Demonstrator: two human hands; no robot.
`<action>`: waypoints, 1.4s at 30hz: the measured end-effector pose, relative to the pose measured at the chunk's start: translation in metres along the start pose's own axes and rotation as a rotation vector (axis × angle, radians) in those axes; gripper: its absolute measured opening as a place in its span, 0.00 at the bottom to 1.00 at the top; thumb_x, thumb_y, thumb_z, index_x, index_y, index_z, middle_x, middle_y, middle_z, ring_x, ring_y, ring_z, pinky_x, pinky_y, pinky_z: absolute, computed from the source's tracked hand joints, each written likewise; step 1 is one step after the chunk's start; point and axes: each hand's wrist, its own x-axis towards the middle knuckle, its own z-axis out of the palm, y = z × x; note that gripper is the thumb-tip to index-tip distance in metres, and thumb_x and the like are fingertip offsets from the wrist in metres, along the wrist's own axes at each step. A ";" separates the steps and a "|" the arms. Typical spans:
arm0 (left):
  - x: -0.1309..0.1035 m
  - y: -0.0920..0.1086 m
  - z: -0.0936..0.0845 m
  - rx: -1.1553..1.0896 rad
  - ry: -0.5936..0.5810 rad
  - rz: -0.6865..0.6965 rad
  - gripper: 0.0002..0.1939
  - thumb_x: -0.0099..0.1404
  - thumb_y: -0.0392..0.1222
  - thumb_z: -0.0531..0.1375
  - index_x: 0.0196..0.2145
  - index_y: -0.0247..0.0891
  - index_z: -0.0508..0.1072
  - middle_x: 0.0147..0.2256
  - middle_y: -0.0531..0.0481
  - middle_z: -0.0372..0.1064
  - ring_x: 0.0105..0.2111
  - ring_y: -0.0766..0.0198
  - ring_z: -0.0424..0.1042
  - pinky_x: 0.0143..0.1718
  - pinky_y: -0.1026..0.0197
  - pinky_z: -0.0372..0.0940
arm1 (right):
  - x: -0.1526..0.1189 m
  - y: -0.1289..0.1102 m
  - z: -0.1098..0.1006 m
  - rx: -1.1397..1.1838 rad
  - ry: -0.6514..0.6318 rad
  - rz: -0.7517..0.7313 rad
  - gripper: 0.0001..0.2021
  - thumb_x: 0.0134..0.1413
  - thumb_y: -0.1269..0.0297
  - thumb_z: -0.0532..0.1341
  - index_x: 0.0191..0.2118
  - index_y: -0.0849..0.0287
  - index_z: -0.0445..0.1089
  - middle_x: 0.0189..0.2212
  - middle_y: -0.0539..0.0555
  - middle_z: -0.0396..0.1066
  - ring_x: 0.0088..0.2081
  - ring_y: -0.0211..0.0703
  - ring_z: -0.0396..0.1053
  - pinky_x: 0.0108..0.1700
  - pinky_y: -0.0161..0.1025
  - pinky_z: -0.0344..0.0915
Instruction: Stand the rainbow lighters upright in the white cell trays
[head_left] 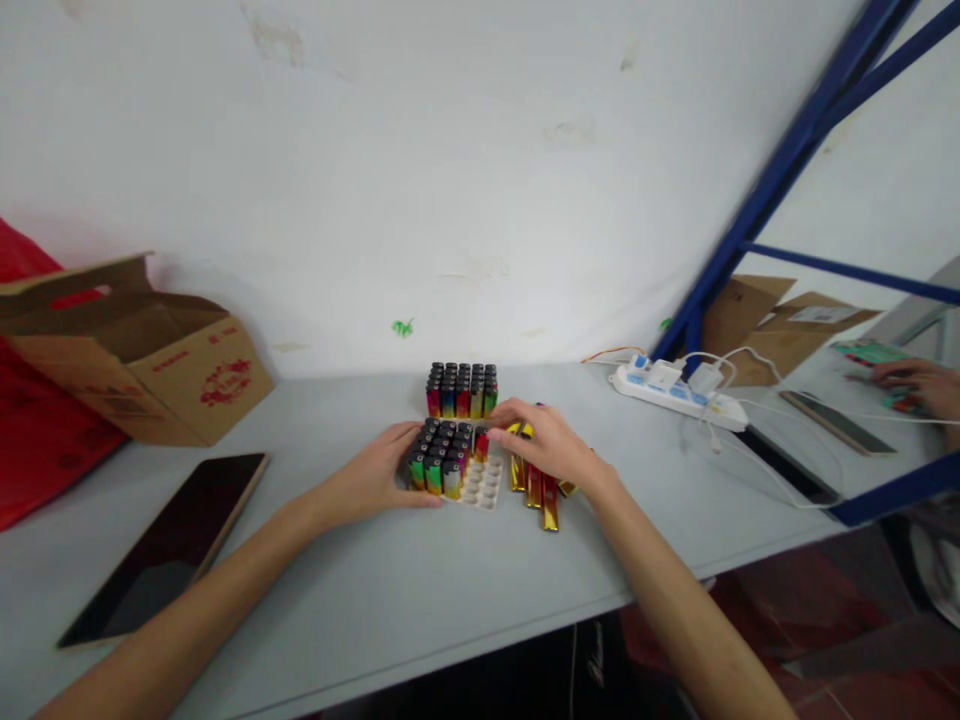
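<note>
A white tray (480,488) with round holes lies on the table, its left part filled with upright black-topped lighters (441,455) in green, silver and other colours. My left hand (386,470) holds the tray's left side, thumb along the front edge and fingers behind the lighters. At the right of the filled rows stands a red lighter (481,447). My right hand (551,440) has its thumb and fingertips apart beside that lighter's top. Under and in front of this hand lie several loose gold and red lighters (534,485), partly covered by it.
Behind the tray stands a block of upright lighters (461,390). A cardboard box (202,370) and a dark tablet-like panel (169,540) are at the left. At the right are a plugged-in power strip (679,395), cables and a blue frame (750,215), with another person's hand (919,385) beyond.
</note>
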 end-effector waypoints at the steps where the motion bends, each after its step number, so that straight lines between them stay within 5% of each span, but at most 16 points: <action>1: 0.000 0.003 -0.001 0.007 -0.002 -0.003 0.55 0.58 0.69 0.89 0.74 0.41 0.84 0.75 0.33 0.84 0.75 0.23 0.82 0.84 0.30 0.74 | -0.001 0.006 -0.008 -0.049 0.082 0.040 0.14 0.86 0.45 0.69 0.55 0.48 0.83 0.48 0.57 0.93 0.50 0.58 0.90 0.59 0.52 0.81; 4: 0.000 0.009 -0.001 0.022 -0.007 -0.002 0.54 0.59 0.68 0.87 0.74 0.38 0.83 0.74 0.34 0.84 0.75 0.23 0.83 0.84 0.31 0.75 | -0.002 0.031 -0.031 -0.268 0.326 0.228 0.10 0.87 0.52 0.66 0.53 0.50 0.82 0.45 0.60 0.91 0.49 0.60 0.88 0.59 0.52 0.79; 6: 0.000 0.009 0.000 0.029 -0.002 0.007 0.53 0.60 0.68 0.87 0.74 0.40 0.84 0.73 0.35 0.85 0.74 0.23 0.83 0.84 0.34 0.76 | -0.002 0.046 -0.039 -0.402 0.369 0.343 0.08 0.85 0.59 0.65 0.51 0.53 0.82 0.45 0.63 0.90 0.49 0.61 0.87 0.60 0.52 0.78; 14: 0.000 -0.001 0.007 0.020 0.007 0.034 0.51 0.63 0.74 0.85 0.74 0.46 0.82 0.74 0.35 0.83 0.75 0.27 0.82 0.85 0.30 0.72 | 0.006 0.057 -0.010 -0.601 0.195 0.544 0.20 0.85 0.52 0.71 0.70 0.56 0.82 0.58 0.70 0.89 0.62 0.67 0.87 0.64 0.54 0.79; 17: -0.001 0.002 0.007 0.036 0.016 0.011 0.52 0.63 0.72 0.85 0.75 0.45 0.82 0.76 0.34 0.82 0.76 0.25 0.81 0.86 0.29 0.71 | 0.007 0.057 -0.009 -0.559 0.199 0.602 0.24 0.85 0.58 0.69 0.77 0.58 0.79 0.59 0.71 0.90 0.65 0.70 0.86 0.67 0.59 0.78; 22: -0.002 0.012 0.005 0.029 -0.015 0.001 0.51 0.66 0.70 0.83 0.76 0.39 0.80 0.76 0.33 0.81 0.76 0.23 0.80 0.87 0.30 0.70 | 0.007 0.061 -0.020 -0.370 0.279 0.537 0.16 0.78 0.67 0.68 0.65 0.58 0.84 0.58 0.72 0.89 0.64 0.69 0.85 0.71 0.58 0.78; 24: -0.002 0.011 0.005 0.023 -0.018 0.000 0.51 0.66 0.69 0.83 0.75 0.38 0.80 0.75 0.33 0.82 0.76 0.23 0.80 0.87 0.31 0.71 | 0.008 0.060 -0.021 -0.325 0.294 0.496 0.12 0.81 0.63 0.66 0.62 0.56 0.83 0.57 0.69 0.88 0.59 0.63 0.87 0.65 0.54 0.82; 26: -0.001 0.009 0.006 0.019 -0.016 0.004 0.50 0.65 0.71 0.84 0.74 0.39 0.81 0.74 0.33 0.83 0.75 0.24 0.81 0.85 0.32 0.72 | 0.009 0.057 -0.019 -0.131 0.344 0.470 0.13 0.84 0.54 0.63 0.62 0.52 0.77 0.52 0.61 0.86 0.45 0.54 0.86 0.49 0.47 0.84; 29: 0.000 0.003 0.007 0.031 -0.005 0.018 0.51 0.63 0.73 0.85 0.73 0.43 0.82 0.72 0.35 0.85 0.74 0.26 0.83 0.83 0.32 0.75 | 0.012 0.050 -0.011 0.374 0.372 0.434 0.22 0.78 0.37 0.68 0.61 0.45 0.68 0.40 0.46 0.78 0.26 0.41 0.68 0.28 0.36 0.65; 32: 0.000 0.000 0.009 0.061 0.004 0.044 0.52 0.64 0.72 0.86 0.75 0.42 0.82 0.73 0.33 0.84 0.74 0.26 0.83 0.83 0.30 0.75 | 0.014 0.037 -0.004 0.633 0.274 0.395 0.32 0.66 0.31 0.75 0.58 0.42 0.64 0.30 0.37 0.69 0.23 0.37 0.54 0.26 0.31 0.50; 36: -0.001 0.000 0.010 0.065 -0.003 0.082 0.49 0.68 0.71 0.84 0.76 0.44 0.81 0.74 0.35 0.84 0.74 0.28 0.83 0.83 0.31 0.75 | 0.014 0.018 0.005 0.695 0.195 0.337 0.36 0.60 0.29 0.79 0.57 0.42 0.64 0.29 0.36 0.65 0.24 0.38 0.53 0.27 0.32 0.47; 39: -0.002 -0.001 0.011 0.043 -0.009 0.089 0.50 0.68 0.74 0.84 0.76 0.47 0.81 0.73 0.36 0.84 0.74 0.29 0.83 0.83 0.33 0.75 | 0.012 0.009 0.011 0.623 0.177 0.333 0.34 0.64 0.22 0.76 0.52 0.44 0.69 0.27 0.38 0.59 0.25 0.39 0.49 0.27 0.35 0.46; 42: -0.002 -0.002 0.011 0.035 -0.004 0.076 0.50 0.68 0.77 0.84 0.76 0.48 0.82 0.72 0.37 0.84 0.74 0.29 0.83 0.82 0.34 0.76 | 0.010 0.004 0.018 0.396 0.280 0.302 0.40 0.62 0.13 0.73 0.36 0.48 0.67 0.25 0.42 0.56 0.27 0.40 0.50 0.28 0.39 0.48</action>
